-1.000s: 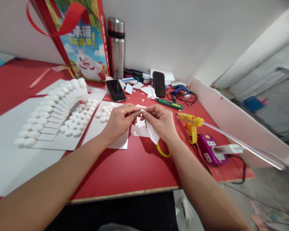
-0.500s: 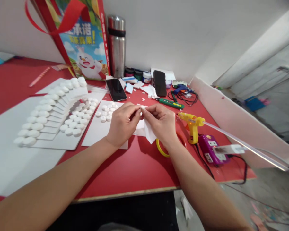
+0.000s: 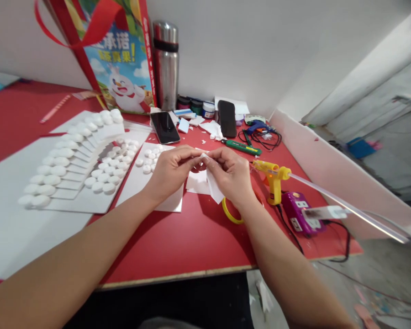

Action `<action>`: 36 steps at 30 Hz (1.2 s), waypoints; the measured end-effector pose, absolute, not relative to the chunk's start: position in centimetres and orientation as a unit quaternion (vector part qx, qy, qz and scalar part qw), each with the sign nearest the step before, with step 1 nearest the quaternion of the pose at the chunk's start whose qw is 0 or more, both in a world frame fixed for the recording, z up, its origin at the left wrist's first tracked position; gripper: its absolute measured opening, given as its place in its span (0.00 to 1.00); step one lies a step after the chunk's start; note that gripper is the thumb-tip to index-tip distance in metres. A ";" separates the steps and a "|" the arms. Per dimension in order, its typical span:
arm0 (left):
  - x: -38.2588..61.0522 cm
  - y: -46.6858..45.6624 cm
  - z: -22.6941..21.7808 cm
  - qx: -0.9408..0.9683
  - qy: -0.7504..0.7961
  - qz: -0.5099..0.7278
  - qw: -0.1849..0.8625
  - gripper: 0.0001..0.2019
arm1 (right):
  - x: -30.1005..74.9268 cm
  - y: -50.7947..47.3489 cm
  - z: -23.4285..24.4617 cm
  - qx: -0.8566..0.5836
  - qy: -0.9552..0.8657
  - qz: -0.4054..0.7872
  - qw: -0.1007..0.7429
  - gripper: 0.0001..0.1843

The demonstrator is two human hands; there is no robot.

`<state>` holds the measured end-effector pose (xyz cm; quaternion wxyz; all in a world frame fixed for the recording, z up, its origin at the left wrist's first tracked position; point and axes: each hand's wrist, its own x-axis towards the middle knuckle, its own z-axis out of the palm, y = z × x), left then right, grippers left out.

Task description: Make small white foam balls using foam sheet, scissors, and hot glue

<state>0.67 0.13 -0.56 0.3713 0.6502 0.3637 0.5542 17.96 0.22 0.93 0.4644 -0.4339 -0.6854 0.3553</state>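
Observation:
Fingertips of my left hand (image 3: 171, 171) and my right hand (image 3: 230, 176) meet over the red table, both pinched on white paper (image 3: 215, 188). One end is bunched small between the fingers, and a flat strip hangs below my right fingers. Another white paper piece (image 3: 197, 183) lies beneath the hands. Just left of my left hand, small round white discs (image 3: 147, 169) sit on a white sheet (image 3: 164, 203), partly hidden by that hand. Yellow-handled scissors (image 3: 230, 214) lie partly under my right wrist.
On the left stands a stepped white model (image 3: 71, 183) with rows of discs. A yellow glue gun (image 3: 274, 176) and purple power strip (image 3: 299, 210) are at right. Behind are a green cutter (image 3: 242, 147), phones (image 3: 165, 128), a steel flask (image 3: 166, 68) and a printed bag (image 3: 119, 64).
My left fingers have straightened and shifted slightly right along the paper. The bunched white end shows more between the fingertips.

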 end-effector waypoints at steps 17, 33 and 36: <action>1.5 -0.3 -1.0 0.674 0.406 0.554 0.270 0.10 | 17.8 0.7 1.2 -0.435 -0.601 0.479 0.470 0.13; 0.5 0.3 -1.0 0.665 0.361 0.525 0.390 0.10 | 19.2 1.8 2.5 -0.308 -0.325 0.848 0.282 0.17; 0.6 0.2 -0.8 0.653 0.364 0.529 0.402 0.09 | 19.4 1.9 2.2 -0.308 -0.350 0.833 0.296 0.12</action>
